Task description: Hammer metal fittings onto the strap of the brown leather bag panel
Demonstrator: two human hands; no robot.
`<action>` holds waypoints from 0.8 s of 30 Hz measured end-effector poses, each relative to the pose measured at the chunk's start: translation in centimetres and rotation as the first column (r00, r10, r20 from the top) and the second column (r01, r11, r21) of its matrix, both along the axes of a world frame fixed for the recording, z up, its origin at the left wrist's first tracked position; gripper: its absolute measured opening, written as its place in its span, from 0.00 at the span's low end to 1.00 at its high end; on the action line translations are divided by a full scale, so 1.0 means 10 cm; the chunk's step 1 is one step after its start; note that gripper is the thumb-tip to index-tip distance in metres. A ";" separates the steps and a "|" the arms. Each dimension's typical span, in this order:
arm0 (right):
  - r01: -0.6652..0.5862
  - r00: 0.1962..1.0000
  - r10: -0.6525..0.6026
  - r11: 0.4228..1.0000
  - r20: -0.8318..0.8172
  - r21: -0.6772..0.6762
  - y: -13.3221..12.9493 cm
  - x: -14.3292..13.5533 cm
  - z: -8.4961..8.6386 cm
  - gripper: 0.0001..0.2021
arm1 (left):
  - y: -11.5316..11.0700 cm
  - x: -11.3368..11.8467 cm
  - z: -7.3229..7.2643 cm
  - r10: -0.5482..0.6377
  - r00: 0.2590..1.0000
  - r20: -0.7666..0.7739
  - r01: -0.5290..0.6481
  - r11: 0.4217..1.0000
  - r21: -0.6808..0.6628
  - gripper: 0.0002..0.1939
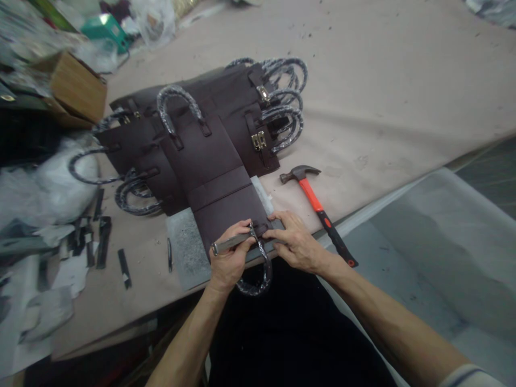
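Note:
A dark brown leather bag panel (226, 201) lies over a grey stone slab (187, 250) near the table's front edge. My left hand (230, 263) is closed round a metal punch (231, 243), which lies tilted over the panel; its far tip is hidden by the fingers. My right hand (298, 242) pinches the panel's near edge by the tab of a plastic-wrapped handle (266, 274). That handle loops down over the table edge. To the right of my right hand lies a claw hammer (312, 196) with a red and black grip.
Behind the panel are stacked several leather bag panels (226, 97) with wrapped handles and gold clasps. A thin dark pen-like tool (170, 255) lies left of the slab. Leather scraps (104, 242), plastic bags and a cardboard box (76, 88) crowd the left. A whitish bin (439, 242) stands right.

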State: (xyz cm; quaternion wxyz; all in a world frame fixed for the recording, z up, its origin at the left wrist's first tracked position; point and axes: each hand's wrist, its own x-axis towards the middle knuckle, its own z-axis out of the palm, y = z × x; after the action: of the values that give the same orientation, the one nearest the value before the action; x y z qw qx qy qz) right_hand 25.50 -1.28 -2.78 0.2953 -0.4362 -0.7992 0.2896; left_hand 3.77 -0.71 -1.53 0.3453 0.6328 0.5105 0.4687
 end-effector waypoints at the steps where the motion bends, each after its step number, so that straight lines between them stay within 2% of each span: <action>1: 0.009 1.000 -0.010 1.000 0.022 0.012 -0.03 -0.01 -0.01 0.21 | 0.00 0.00 0.00 -0.003 1.000 0.004 0.004 1.000 -0.004 0.05; 4: 0.028 0.997 -0.031 0.999 0.071 0.034 -0.12 -0.03 -0.06 0.22 | 0.00 0.00 0.01 -0.009 1.000 0.013 0.010 1.000 -0.007 0.05; 10: 0.035 0.999 -0.034 0.999 -0.021 0.039 -0.14 -0.02 -0.14 0.21 | 0.00 0.00 0.00 -0.002 1.000 -0.018 0.002 1.000 -0.021 0.06; 14: 0.002 1.000 -0.001 1.000 -0.024 0.024 -0.13 0.01 -0.15 0.23 | 0.00 -0.01 0.00 -0.006 1.000 -0.024 0.005 1.000 -0.010 0.06; 19: 0.021 0.998 -0.018 0.998 -0.059 0.054 -0.14 0.01 -0.17 0.22 | 0.00 0.00 -0.01 -0.004 1.000 -0.017 0.004 1.000 -0.011 0.06; 24: 0.024 1.000 -0.023 0.999 -0.014 0.047 -0.15 0.00 -0.15 0.23 | 0.00 -0.01 -0.02 -0.004 1.000 -0.005 0.004 1.000 -0.025 0.06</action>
State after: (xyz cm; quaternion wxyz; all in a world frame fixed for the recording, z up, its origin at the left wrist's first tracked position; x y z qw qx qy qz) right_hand 25.54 -2.76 -4.26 0.3142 -0.4365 -0.7985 0.2703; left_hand 3.68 -0.70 -1.77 0.3527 0.6307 0.5159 0.4602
